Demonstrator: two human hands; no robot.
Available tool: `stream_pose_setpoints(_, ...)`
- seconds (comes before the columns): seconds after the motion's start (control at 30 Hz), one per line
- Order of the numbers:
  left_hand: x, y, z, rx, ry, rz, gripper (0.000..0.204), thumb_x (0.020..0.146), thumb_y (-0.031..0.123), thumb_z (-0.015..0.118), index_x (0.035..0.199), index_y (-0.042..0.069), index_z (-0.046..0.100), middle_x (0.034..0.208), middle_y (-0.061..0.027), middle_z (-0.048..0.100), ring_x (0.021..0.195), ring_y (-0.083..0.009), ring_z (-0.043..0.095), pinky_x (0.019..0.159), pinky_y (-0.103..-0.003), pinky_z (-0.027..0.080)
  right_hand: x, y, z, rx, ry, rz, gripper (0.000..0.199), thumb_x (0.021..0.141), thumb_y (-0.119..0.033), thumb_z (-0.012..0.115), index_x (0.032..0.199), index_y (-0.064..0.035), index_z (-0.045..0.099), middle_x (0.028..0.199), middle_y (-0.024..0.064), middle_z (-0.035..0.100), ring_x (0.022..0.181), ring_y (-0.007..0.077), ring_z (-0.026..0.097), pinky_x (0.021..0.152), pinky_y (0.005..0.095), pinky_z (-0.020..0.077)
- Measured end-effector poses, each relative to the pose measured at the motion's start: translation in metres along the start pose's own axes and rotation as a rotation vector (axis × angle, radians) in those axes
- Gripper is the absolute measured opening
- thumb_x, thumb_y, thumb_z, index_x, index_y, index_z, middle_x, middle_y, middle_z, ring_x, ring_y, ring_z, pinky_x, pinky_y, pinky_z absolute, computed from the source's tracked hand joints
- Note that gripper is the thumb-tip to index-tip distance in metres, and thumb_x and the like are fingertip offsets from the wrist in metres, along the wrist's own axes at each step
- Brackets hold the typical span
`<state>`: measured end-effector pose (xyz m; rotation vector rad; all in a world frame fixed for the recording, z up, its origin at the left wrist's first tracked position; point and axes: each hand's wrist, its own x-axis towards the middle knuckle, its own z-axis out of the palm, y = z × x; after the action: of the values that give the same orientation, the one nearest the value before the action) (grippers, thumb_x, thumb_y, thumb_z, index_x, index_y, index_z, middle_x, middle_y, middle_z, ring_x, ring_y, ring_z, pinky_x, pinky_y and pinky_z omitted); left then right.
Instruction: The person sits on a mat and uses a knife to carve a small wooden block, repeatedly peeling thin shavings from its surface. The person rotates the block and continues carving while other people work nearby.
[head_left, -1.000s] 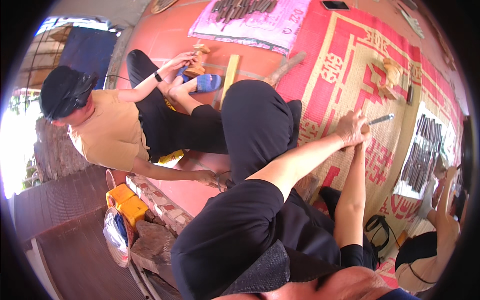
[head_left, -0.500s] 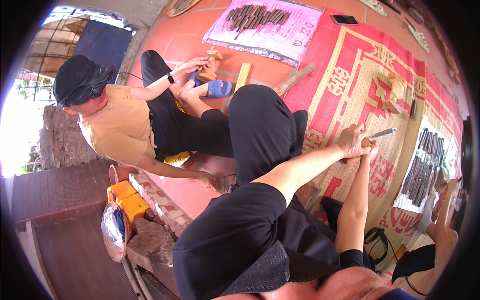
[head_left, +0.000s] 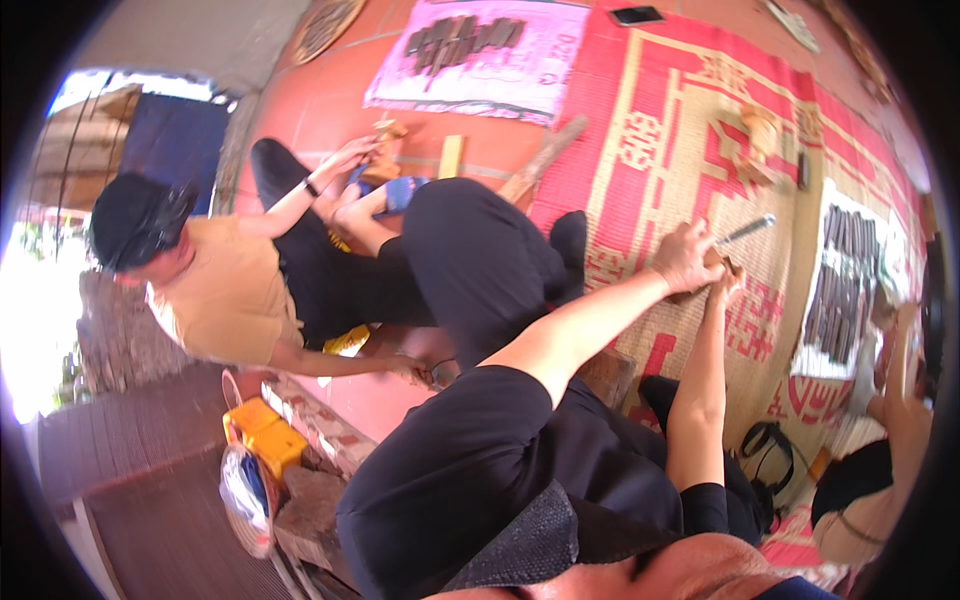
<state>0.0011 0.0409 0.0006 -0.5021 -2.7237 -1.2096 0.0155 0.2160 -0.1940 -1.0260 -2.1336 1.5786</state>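
Over the woven mat, my left hand (head_left: 686, 260) is closed, its fingers round the near end of a slim carving tool (head_left: 748, 230) whose silvery part sticks out to the upper right. Close against it, my right hand (head_left: 727, 286) is closed on a small brown wooden piece (head_left: 736, 268), mostly covered by the fingers. Blur hides the exact contact between tool and wood. A carved wooden figure (head_left: 757, 140) lies on the mat beyond my hands, with a short dark tool (head_left: 803, 172) beside it.
At left sits a co-worker (head_left: 225, 290) holding a wooden carving (head_left: 384, 155). Dark tools lie in rows on a pink sheet (head_left: 545, 85) and a white sheet (head_left: 808, 360). Other items are a wooden stick (head_left: 545, 157), a phone (head_left: 637, 16) and another person (head_left: 865, 490) at right.
The view has shifted, so the surroundings sit further left. My hands stay together; the tool now points more steeply up and to the right.
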Motion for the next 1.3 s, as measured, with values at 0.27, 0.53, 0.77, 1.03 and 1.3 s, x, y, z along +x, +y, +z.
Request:
stream_pose_setpoints(0.27,0.011,0.001,0.012,0.101,0.003,0.079,0.035,0.069,0.037,0.072,0.080,0.006,0.060,0.088,-0.0119,0.057,0.084,-0.0300,0.059,0.071,-0.041,0.050,-0.064,-0.051,0.010,-0.211,0.055,-0.214,0.027,0.078,-0.010,0.057,0.105,-0.0091,0.062,0.099,0.0130,0.065,0.091,0.0292,0.061,0.080,0.0403,0.0472)
stream_pose_setpoints(0.53,0.016,0.011,0.016,0.147,-0.137,0.037,0.038,0.068,0.040,0.072,0.085,0.009,0.061,0.094,-0.0094,0.056,0.087,-0.0307,0.060,0.072,-0.043,0.051,-0.068,-0.077,-0.021,0.038,0.140,0.035,0.018,0.074,-0.017,0.072,0.086,-0.0049,0.066,0.090,0.0095,0.068,0.081,0.0223,0.063,0.073,0.0342,0.0475)
stream_pose_setpoints(0.77,0.015,0.004,0.015,0.163,-0.139,0.031,0.036,0.069,0.041,0.072,0.085,0.010,0.061,0.092,-0.0093,0.055,0.084,-0.0299,0.061,0.070,-0.043,0.051,-0.085,-0.070,0.000,-0.046,0.115,0.005,0.023,0.075,-0.024,0.072,0.085,-0.0074,0.059,0.095,0.0109,0.066,0.088,0.0313,0.062,0.072,0.0397,0.0459)
stream_pose_setpoints(1.03,0.024,-0.020,0.006,0.073,-0.058,-0.054,0.039,0.075,0.038,0.072,0.087,0.003,0.060,0.093,-0.0129,0.056,0.084,-0.0322,0.060,0.074,-0.042,0.048,-0.089,-0.082,-0.001,-0.061,0.077,-0.022,0.013,0.075,-0.011,0.070,0.083,-0.0064,0.060,0.106,0.0073,0.064,0.096,0.0232,0.060,0.084,0.0357,0.0463)
stream_pose_setpoints(1.3,0.026,-0.021,0.003,0.034,-0.065,-0.096,0.041,0.077,0.038,0.070,0.092,0.002,0.059,0.094,-0.0137,0.056,0.090,-0.0317,0.057,0.078,-0.041,0.045,-0.073,-0.053,-0.014,-0.058,0.196,0.074,0.025,0.073,-0.027,0.074,0.079,-0.0085,0.058,0.084,0.0089,0.059,0.080,0.0307,0.058,0.067,0.0419,0.0437)
